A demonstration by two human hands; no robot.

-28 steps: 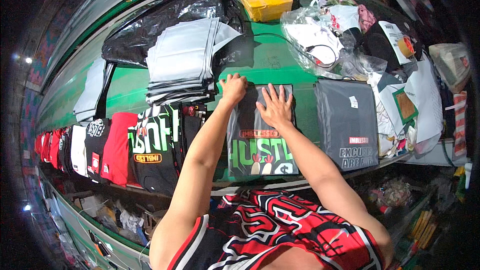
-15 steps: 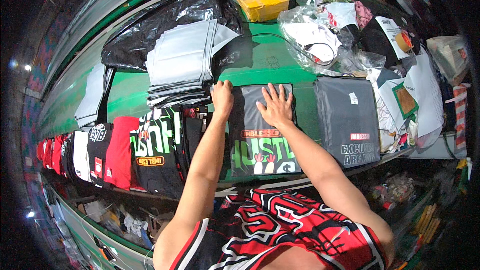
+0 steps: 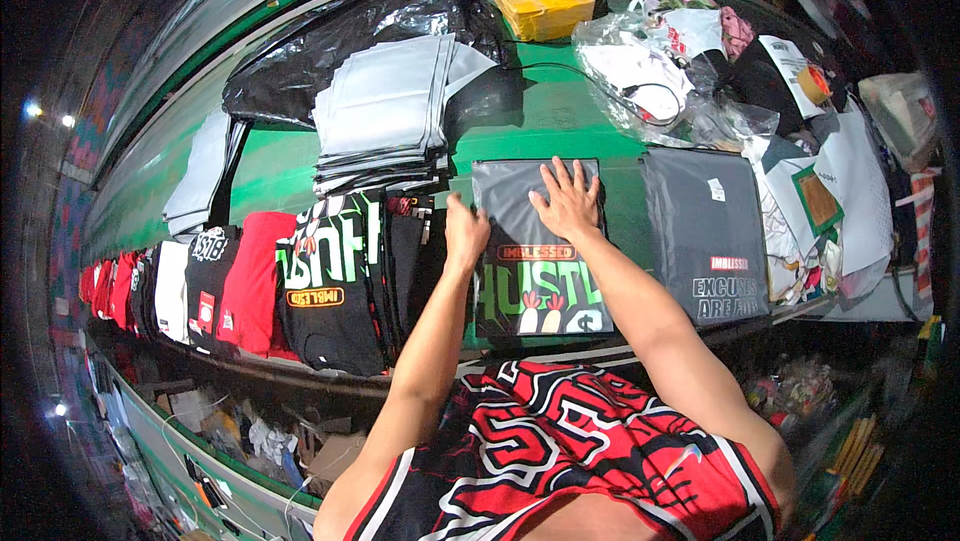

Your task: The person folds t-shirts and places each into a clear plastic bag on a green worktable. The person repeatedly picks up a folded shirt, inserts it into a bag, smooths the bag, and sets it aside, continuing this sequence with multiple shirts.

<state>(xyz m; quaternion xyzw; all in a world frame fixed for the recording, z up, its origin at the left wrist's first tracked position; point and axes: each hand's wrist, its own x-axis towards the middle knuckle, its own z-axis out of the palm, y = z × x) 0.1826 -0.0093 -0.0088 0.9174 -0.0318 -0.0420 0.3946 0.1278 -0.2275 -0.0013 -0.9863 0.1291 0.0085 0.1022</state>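
Note:
My right hand [image 3: 568, 203] lies flat with fingers spread on a plastic-bagged dark garment [image 3: 505, 201] with green, orange and white print. At that bag's left edge, my left hand [image 3: 466, 231] has its fingers curled; what they hold, if anything, is hidden. To the right lies a stack of bagged dark grey garments [image 3: 695, 211]. On the left, a row of folded black, white and red shirts [image 3: 245, 291] includes one with green print. Above them are a thick stack of pale grey plastic bags [image 3: 370, 101] and a second, smaller stack [image 3: 195, 171].
The green worktable [image 3: 535, 116] holds a black plastic bundle [image 3: 275, 66], a yellow taped box [image 3: 540, 11] with a small device on top, a cable, clear plastic with fabric [image 3: 645, 76], and loose papers [image 3: 860, 201] at the right. Clutter [image 3: 270, 441] lies below the front edge.
My left hand has moved down the left edge of the bag, toward me, its fingers still curled. My right hand stays spread on the bag.

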